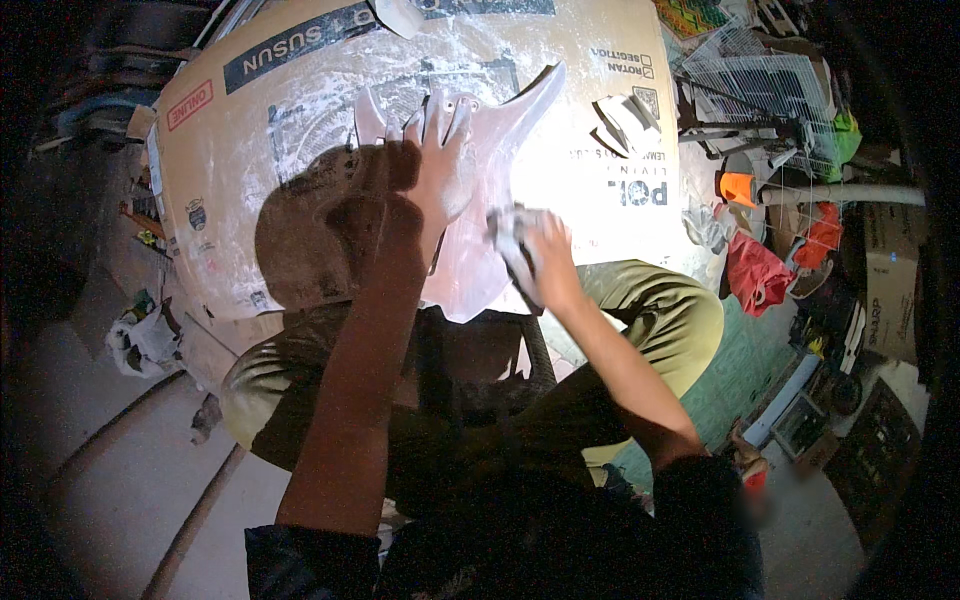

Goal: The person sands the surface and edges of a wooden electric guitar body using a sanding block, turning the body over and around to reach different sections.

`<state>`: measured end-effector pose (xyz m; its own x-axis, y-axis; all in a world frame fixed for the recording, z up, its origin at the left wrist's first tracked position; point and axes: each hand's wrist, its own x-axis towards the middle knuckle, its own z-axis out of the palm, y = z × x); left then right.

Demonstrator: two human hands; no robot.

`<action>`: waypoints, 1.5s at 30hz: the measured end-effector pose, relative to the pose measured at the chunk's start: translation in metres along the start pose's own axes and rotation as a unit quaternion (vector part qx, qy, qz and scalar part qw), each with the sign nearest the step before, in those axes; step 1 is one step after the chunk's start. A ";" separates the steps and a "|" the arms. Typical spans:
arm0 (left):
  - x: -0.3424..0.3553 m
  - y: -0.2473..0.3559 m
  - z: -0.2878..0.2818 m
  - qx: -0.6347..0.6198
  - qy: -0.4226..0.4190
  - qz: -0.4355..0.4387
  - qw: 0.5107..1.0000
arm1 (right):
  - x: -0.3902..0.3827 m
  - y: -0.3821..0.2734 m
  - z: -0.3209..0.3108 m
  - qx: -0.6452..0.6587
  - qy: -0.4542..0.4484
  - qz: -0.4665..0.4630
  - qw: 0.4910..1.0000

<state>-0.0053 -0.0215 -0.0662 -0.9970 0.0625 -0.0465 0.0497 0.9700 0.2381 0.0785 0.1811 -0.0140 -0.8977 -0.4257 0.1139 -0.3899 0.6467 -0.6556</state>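
A pale pinkish panel (490, 180) with pointed wings and a tapering lower end, shaped like a vehicle fairing, lies on the cardboard (590, 210) across my lap. My left hand (440, 165) rests flat on its upper middle, fingers stretched out and dusted white. At the panel's right edge, my right hand (550, 255) has its fingers closed round a grey-white pad (512, 245), pressed against the edge. The pad is blurred, and I cannot tell what it is made of. Two small holes show near the panel's top.
White powder is smeared over the cardboard. A folded pale scrap (628, 125) lies on its right side, another scrap (400, 16) at the far edge. To the right stand a white wire rack (765, 95), an orange cup (737, 188) and a red bag (757, 275).
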 end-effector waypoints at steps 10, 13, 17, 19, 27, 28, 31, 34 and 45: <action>-0.004 0.001 0.000 0.031 0.001 0.027 0.999 | 0.005 0.005 0.008 -0.023 0.018 0.023 0.999; 0.002 0.019 -0.021 0.030 -0.024 0.023 0.999 | 0.054 0.021 0.013 -0.089 0.099 0.073 0.988; -0.003 0.014 -0.032 0.009 -0.045 0.008 0.999 | 0.011 0.005 0.014 0.004 0.030 0.041 0.999; -0.002 0.013 -0.031 0.007 -0.037 0.003 0.999 | -0.014 -0.001 0.006 0.040 -0.006 0.041 0.998; 0.004 0.006 -0.004 0.090 0.021 0.050 0.994 | 0.017 0.034 0.023 -0.007 0.001 0.089 0.996; 0.003 0.000 -0.002 0.128 -0.006 0.026 0.991 | -0.017 0.021 0.017 0.009 -0.011 0.038 0.999; 0.003 -0.002 -0.011 0.152 -0.137 0.022 0.979 | -0.067 -0.001 -0.040 0.103 -0.204 0.074 0.971; 0.007 0.023 -0.028 0.112 -0.136 0.013 0.984 | -0.093 -0.003 -0.068 0.149 -0.179 0.088 0.969; -0.144 -0.009 0.056 -0.554 -0.370 0.157 0.729 | -0.079 0.006 -0.080 0.178 0.163 0.149 0.959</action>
<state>0.1411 -0.0259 -0.1156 -0.6214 0.7479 -0.2334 -0.2178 0.1213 0.9684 0.1311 0.2693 0.0325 -0.9975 0.0022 0.0708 -0.0630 0.4280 -0.9016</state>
